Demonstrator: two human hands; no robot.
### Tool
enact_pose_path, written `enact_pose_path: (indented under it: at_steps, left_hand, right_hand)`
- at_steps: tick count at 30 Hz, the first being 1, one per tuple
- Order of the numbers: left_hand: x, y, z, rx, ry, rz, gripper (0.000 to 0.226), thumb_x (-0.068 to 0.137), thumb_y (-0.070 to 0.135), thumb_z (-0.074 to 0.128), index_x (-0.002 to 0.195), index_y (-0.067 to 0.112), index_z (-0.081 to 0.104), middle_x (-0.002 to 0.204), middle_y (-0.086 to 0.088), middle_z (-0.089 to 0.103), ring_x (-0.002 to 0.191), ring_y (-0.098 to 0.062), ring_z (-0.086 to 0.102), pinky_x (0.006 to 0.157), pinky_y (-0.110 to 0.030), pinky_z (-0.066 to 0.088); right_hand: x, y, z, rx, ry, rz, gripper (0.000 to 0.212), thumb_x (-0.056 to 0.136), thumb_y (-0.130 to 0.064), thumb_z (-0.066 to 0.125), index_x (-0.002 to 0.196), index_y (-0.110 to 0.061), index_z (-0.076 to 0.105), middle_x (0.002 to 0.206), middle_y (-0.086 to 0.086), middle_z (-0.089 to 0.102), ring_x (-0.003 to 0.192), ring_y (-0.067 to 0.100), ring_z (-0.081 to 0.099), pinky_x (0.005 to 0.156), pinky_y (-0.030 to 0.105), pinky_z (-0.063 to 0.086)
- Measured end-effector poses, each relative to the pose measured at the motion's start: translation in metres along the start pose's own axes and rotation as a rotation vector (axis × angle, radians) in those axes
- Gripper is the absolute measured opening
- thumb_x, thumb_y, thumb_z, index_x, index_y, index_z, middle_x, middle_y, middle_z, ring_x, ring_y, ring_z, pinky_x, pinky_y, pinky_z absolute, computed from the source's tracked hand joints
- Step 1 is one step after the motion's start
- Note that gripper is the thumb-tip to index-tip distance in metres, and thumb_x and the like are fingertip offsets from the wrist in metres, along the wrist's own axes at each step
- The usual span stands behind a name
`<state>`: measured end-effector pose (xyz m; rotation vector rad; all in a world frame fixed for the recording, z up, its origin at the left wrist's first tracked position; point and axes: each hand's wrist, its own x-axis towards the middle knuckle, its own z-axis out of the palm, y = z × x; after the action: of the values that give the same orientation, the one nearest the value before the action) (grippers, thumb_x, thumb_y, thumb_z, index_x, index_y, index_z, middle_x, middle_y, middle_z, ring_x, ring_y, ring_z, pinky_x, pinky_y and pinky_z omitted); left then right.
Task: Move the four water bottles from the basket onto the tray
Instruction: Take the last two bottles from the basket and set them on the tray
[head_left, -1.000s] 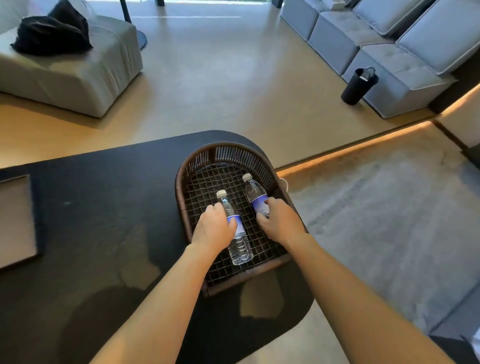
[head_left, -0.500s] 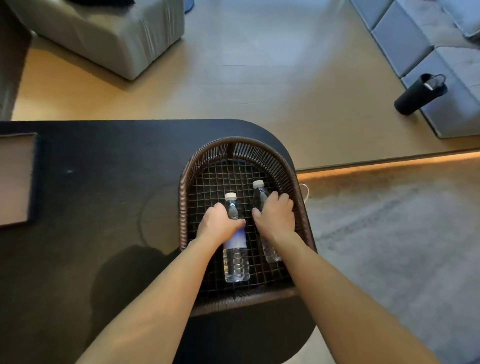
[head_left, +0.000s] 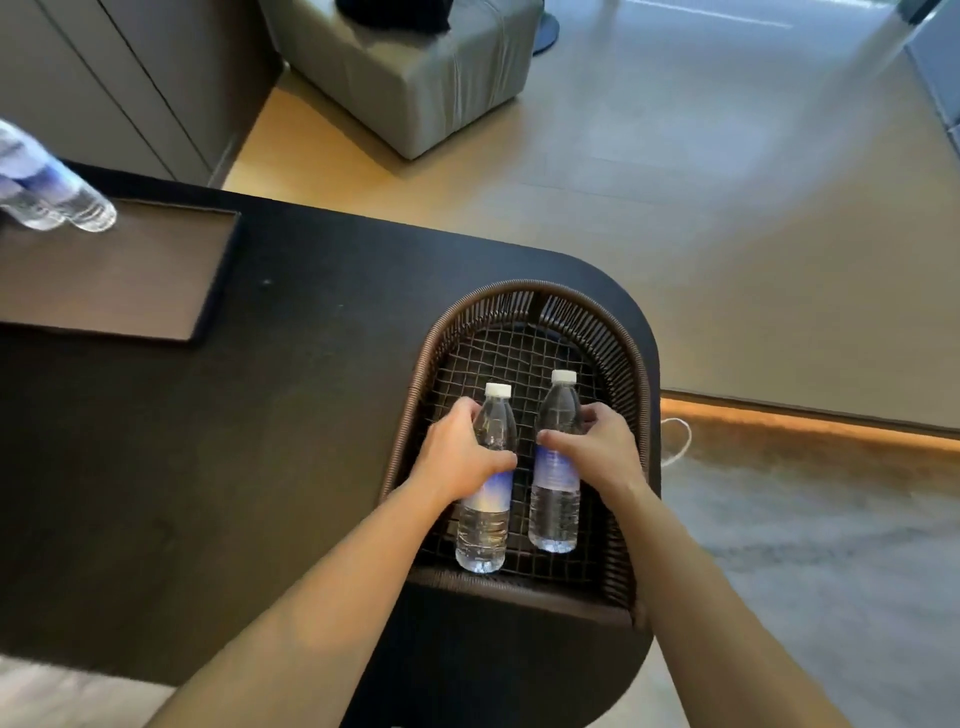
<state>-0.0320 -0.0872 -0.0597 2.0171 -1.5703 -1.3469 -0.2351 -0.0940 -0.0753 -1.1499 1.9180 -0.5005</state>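
Observation:
Two clear water bottles with white caps and blue labels are in the brown woven basket (head_left: 631, 358) at the right end of the black table. My left hand (head_left: 460, 457) grips the left bottle (head_left: 485, 525) around its middle. My right hand (head_left: 597, 452) grips the right bottle (head_left: 556, 499) the same way. Both bottles point caps away from me. Two more bottles (head_left: 57, 200) stand at the far left corner of the dark brown tray (head_left: 156, 291) on the table's left side, partly cut off by the frame.
The black table (head_left: 285, 415) has a rounded right end, with grey carpet beyond and a lit floor strip. A grey ottoman (head_left: 415, 78) stands on the wooden floor behind the table. Grey cabinet panels fill the upper left.
The view has swung left, bringing the tray and its two bottles into sight. Both hands have closed further around the two basket bottles, which now look tilted up off the basket floor.

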Motion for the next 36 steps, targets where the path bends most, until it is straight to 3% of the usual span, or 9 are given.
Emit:
enact_pose_path:
  at_steps: [4, 7, 13, 16, 20, 24, 29, 32, 36]
  left_hand:
    - [-0.030, 0.002, -0.006, -0.041, 0.112, 0.070, 0.052, 0.067, 0.037, 0.089, 0.106, 0.028, 0.054, 0.093, 0.010, 0.069, 0.081, -0.005, 0.067, 0.072, -0.034, 0.058]
    - [-0.050, 0.000, -0.013, -0.083, 0.200, 0.130, 0.052, 0.070, 0.037, 0.089, 0.110, 0.029, 0.058, 0.093, 0.013, 0.070, 0.082, 0.001, 0.067, 0.070, -0.026, 0.057]
    - [-0.088, -0.006, -0.044, -0.203, 0.282, 0.264, 0.056, 0.072, 0.035, 0.092, 0.118, 0.040, 0.060, 0.104, 0.019, 0.070, 0.097, 0.005, 0.066, 0.081, -0.022, 0.057]
    - [-0.108, -0.010, -0.065, -0.221, 0.359, 0.317, 0.057, 0.069, 0.041, 0.089, 0.114, 0.054, 0.057, 0.107, 0.026, 0.068, 0.103, 0.008, 0.064, 0.082, -0.016, 0.054]
    - [-0.130, -0.024, -0.104, -0.244, 0.489, 0.387, 0.060, 0.068, 0.049, 0.085, 0.113, 0.069, 0.051, 0.106, 0.038, 0.065, 0.105, 0.007, 0.064, 0.082, -0.011, 0.053]
    - [-0.144, -0.051, -0.145, -0.280, 0.576, 0.411, 0.071, 0.069, 0.039, 0.090, 0.111, 0.077, 0.047, 0.109, 0.045, 0.061, 0.107, 0.008, 0.064, 0.084, -0.012, 0.054]
    - [-0.155, -0.099, -0.207, -0.260, 0.618, 0.467, 0.064, 0.074, 0.034, 0.089, 0.129, 0.041, 0.057, 0.116, 0.020, 0.068, 0.109, -0.002, 0.066, 0.090, -0.023, 0.057]
    - [-0.157, -0.130, -0.251, -0.265, 0.642, 0.455, 0.066, 0.072, 0.031, 0.092, 0.131, 0.029, 0.061, 0.117, 0.015, 0.069, 0.107, -0.003, 0.066, 0.090, -0.025, 0.057]
    - [-0.152, -0.171, -0.312, -0.220, 0.645, 0.484, 0.069, 0.071, 0.028, 0.093, 0.132, 0.027, 0.061, 0.118, 0.012, 0.070, 0.106, -0.005, 0.066, 0.090, -0.024, 0.055]
  right_hand:
    - [-0.034, 0.002, -0.014, 0.047, 0.008, -0.178, 0.047, 0.068, -0.030, 0.096, 0.103, -0.033, 0.064, 0.095, -0.012, 0.073, 0.084, -0.002, 0.070, 0.072, 0.021, 0.055]
    - [-0.061, -0.001, -0.020, 0.056, 0.008, -0.329, 0.056, 0.073, -0.025, 0.095, 0.120, -0.027, 0.064, 0.106, -0.015, 0.073, 0.096, -0.006, 0.068, 0.074, 0.011, 0.053]
    - [-0.105, -0.028, -0.018, 0.104, 0.093, -0.524, 0.072, 0.077, -0.017, 0.092, 0.140, -0.020, 0.057, 0.133, -0.002, 0.068, 0.116, 0.011, 0.065, 0.090, 0.020, 0.055]
    - [-0.121, -0.048, -0.013, 0.138, 0.104, -0.583, 0.071, 0.077, -0.020, 0.092, 0.139, -0.023, 0.056, 0.135, -0.004, 0.066, 0.119, 0.010, 0.064, 0.093, 0.021, 0.055]
    - [-0.140, -0.080, 0.002, 0.144, 0.093, -0.652, 0.071, 0.077, -0.022, 0.092, 0.134, -0.037, 0.052, 0.128, -0.025, 0.060, 0.118, -0.002, 0.062, 0.092, 0.016, 0.054]
    - [-0.158, -0.112, 0.038, 0.146, 0.043, -0.680, 0.071, 0.077, -0.020, 0.092, 0.136, -0.029, 0.055, 0.131, -0.014, 0.065, 0.121, 0.004, 0.064, 0.095, 0.028, 0.058]
    - [-0.187, -0.162, 0.103, 0.141, 0.012, -0.717, 0.075, 0.078, -0.018, 0.091, 0.144, -0.024, 0.055, 0.138, -0.008, 0.064, 0.125, 0.008, 0.062, 0.101, 0.034, 0.056]
    - [-0.204, -0.195, 0.148, 0.138, 0.013, -0.718, 0.073, 0.078, -0.020, 0.091, 0.142, -0.022, 0.056, 0.137, -0.004, 0.065, 0.125, 0.013, 0.063, 0.102, 0.040, 0.057]
    - [-0.220, -0.241, 0.211, 0.119, 0.057, -0.734, 0.067, 0.078, -0.029, 0.088, 0.136, -0.029, 0.055, 0.133, -0.013, 0.063, 0.119, 0.009, 0.064, 0.097, 0.023, 0.053]
